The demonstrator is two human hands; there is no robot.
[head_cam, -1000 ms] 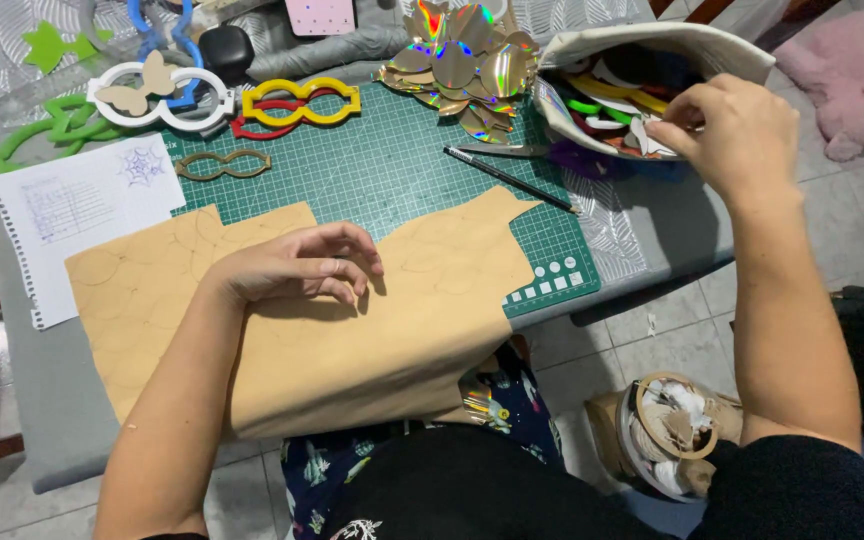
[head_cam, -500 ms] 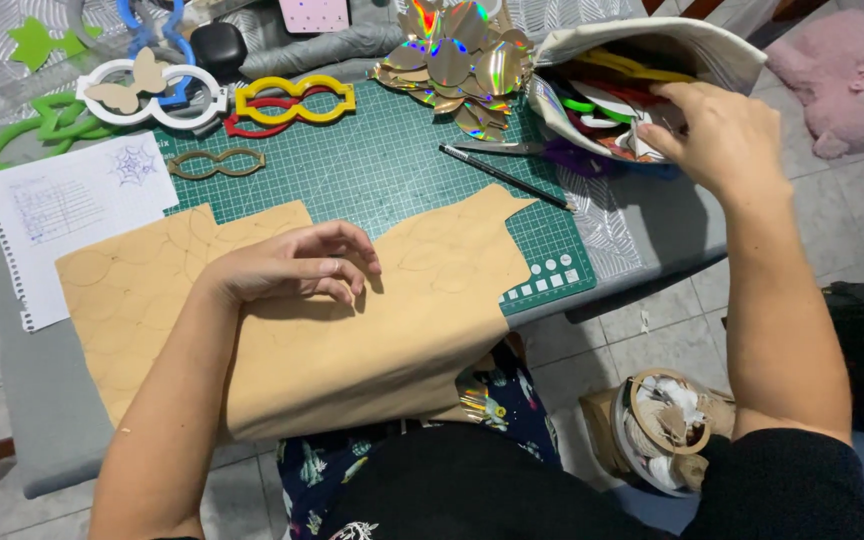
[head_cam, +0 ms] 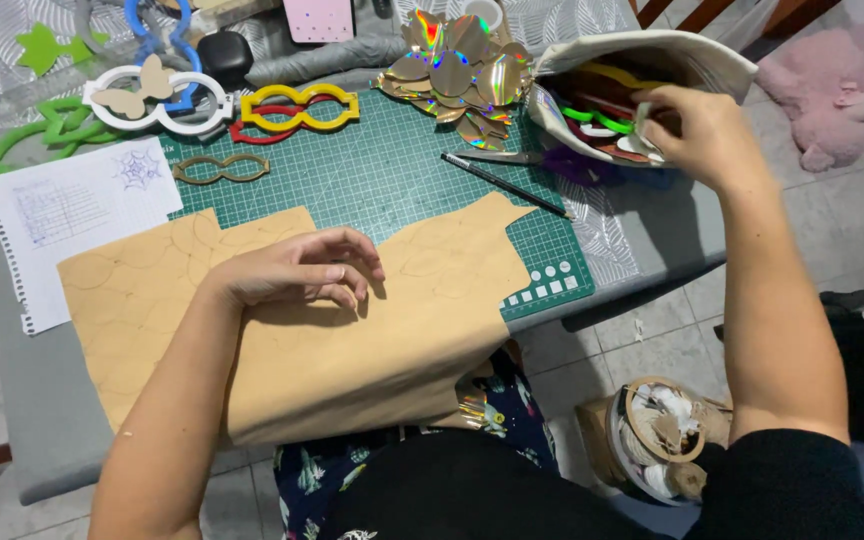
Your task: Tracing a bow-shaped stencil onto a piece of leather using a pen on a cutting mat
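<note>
My right hand (head_cam: 707, 135) had pushed deeper into the white cloth bag (head_cam: 652, 55), fingers closed on colourful cutouts inside. Left hand (head_cam: 297, 275) rested loosely curled, gripping nothing, on the tan sheet (head_cam: 412, 330) beneath it, pencilled with curved scales.

Single head-worn view — looks steeply down, close over table (head_cam: 42, 420) edge; floor beyond at right.
</note>
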